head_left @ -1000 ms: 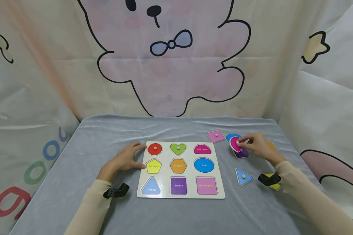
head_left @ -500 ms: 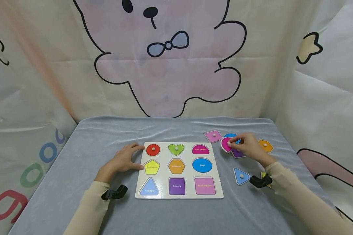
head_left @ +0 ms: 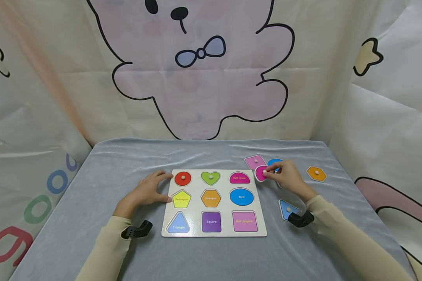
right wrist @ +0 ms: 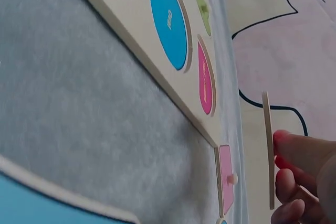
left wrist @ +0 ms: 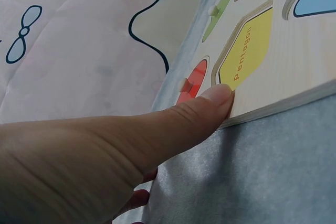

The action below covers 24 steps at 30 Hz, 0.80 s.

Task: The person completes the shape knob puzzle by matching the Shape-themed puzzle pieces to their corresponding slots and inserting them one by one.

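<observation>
My right hand pinches a magenta, rounded knob puzzle piece just off the right edge of the white shape board. Seen edge-on in the right wrist view, the piece is held upright above the table. My left hand touches the board's left edge, fingers and thumb spread; its thumb rests beside the yellow pentagon recess. A red circle and a green heart with knobs sit in the board. The magenta half-round recess has no knob.
A pink rectangle piece lies by the board's upper right corner. Near it is a blue oval piece, partly covered by my hand. An orange hexagon and a blue triangle lie farther right on the grey cloth.
My right hand has carried the magenta piece leftward, from over the loose pieces to beside the board. The sleeve now hides the yellow piece. My left hand stays at the board's edge.
</observation>
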Motion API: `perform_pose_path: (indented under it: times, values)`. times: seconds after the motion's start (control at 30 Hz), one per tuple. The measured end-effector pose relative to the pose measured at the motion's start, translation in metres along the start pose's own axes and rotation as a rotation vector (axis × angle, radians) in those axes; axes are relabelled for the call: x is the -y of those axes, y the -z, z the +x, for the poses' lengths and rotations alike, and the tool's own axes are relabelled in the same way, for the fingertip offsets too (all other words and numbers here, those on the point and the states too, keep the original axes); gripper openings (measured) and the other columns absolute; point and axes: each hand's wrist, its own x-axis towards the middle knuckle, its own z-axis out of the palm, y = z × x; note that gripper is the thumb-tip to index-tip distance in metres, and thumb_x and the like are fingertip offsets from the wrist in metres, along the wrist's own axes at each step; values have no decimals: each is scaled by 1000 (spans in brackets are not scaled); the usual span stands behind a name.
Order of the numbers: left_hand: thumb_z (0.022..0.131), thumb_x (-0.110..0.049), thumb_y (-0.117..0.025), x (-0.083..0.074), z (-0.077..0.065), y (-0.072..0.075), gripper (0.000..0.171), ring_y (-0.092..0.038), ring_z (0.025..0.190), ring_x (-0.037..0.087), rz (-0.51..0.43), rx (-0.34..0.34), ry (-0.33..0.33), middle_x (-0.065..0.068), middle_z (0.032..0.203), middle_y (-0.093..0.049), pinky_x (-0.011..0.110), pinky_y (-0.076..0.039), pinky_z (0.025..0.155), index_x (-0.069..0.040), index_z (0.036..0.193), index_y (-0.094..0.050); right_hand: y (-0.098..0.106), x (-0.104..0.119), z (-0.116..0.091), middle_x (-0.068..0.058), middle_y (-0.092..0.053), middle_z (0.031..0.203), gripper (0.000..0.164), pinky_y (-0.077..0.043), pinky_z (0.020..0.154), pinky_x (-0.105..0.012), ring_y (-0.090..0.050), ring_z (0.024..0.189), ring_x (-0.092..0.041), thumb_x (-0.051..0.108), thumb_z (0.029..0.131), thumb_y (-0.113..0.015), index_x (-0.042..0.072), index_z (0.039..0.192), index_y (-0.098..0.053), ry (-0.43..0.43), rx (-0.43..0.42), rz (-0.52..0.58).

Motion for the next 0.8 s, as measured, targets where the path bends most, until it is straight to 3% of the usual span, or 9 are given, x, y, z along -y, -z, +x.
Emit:
perform_pose_path:
  times: [0.37, 0.8]
  values:
    - [77, -40, -86, -2, 0, 1, 84, -33, 145, 46, 2, 4, 0, 24, 158, -38, 73, -26, 113, -17, 149, -50, -15, 18, -1, -7, -65, 73, 15, -42, 56, -21, -49, 65, -16, 15, 86, -81, 1, 88, -78, -45, -56, 54]
    - [77, -42, -86, 0, 0, 1, 85, -33, 145, 47, 4, 1, 0, 25, 158, -37, 74, -26, 113, -16, 149, -50, -35, 36, -5, -5, -64, 76, 16, -42, 53, -22, -50, 65, -15, 19, 87, -80, 4, 88, -76, -129, -59, 59]
